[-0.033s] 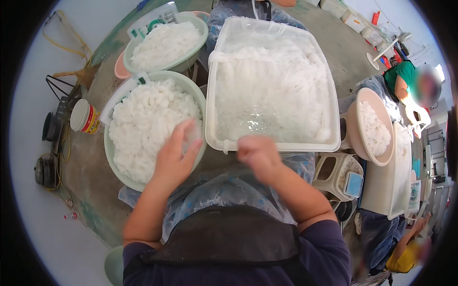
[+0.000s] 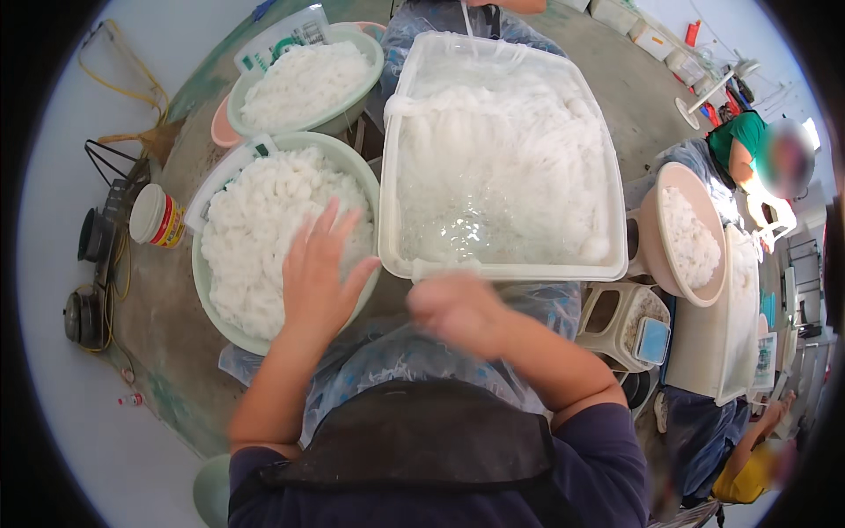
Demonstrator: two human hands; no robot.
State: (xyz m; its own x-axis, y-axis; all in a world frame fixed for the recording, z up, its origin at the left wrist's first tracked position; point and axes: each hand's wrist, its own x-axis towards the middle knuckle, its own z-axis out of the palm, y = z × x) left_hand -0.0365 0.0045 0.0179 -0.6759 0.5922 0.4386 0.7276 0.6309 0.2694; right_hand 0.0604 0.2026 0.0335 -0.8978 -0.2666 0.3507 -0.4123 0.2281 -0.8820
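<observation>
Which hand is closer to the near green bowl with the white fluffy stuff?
The left hand: it's over the right side of the near green bowl. The right hand is farther off, beyond the bowl's right side, by the white tub's front edge.

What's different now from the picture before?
The right hand moved left and toward the body, and more white fibre shows at the near rim of the tray. The left hand shifted slightly forward over the green basin, fingers spread. No grip change is clear. The tray and green basin stayed put.
</observation>
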